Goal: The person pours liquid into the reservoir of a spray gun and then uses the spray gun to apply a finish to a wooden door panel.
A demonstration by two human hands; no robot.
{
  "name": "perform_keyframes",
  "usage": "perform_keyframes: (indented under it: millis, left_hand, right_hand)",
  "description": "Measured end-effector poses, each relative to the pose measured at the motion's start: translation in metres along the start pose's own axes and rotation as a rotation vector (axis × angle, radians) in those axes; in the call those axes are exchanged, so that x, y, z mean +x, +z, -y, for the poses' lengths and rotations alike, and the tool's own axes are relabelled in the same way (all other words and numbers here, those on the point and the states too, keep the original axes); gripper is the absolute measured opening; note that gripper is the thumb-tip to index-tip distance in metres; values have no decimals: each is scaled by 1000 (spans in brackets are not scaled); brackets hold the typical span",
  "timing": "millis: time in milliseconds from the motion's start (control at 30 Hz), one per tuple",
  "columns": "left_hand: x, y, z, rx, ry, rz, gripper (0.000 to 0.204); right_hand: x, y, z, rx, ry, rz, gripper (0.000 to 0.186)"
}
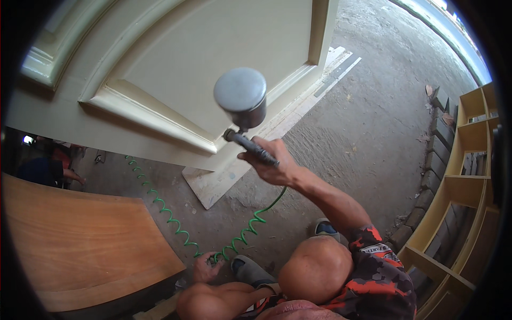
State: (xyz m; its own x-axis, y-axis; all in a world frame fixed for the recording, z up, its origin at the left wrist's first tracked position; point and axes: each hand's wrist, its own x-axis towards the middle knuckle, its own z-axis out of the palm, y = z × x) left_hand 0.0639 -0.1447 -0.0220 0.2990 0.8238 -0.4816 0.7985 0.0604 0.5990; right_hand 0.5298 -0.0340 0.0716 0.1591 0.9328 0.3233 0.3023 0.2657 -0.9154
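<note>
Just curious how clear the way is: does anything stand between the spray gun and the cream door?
Nothing visible stands between the spray gun in the right hand and the cream door. The green hose trails from the gun to the left hand, clear of that gap.

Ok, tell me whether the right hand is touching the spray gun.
Touching. The head view shows the right hand closed around the spray gun.

The person wears a short-sleeved camouflage shirt (381, 282), blotched in black, grey and bright orange-red, with a pale printed band (380, 249) across the right sleeve (368, 264). Forearms (333, 198) and hands (284, 164) are bare, as is one rounded knee (314, 269). The footwear (253, 271) is grey with darker parts (shoe or slipper, hard to tell).
</note>
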Motion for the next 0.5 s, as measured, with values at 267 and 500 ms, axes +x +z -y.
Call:
perform_keyframes:
  millis: [267, 500]
  left_hand:
    - [8, 4, -24, 22, 83, -34, 44]
    - [17, 9, -46, -47, 89, -44, 44]
  right_hand:
    - [27, -79, -21, -49, 110, -139, 30]
    - [46, -145, -38, -165, 160, -257, 36]
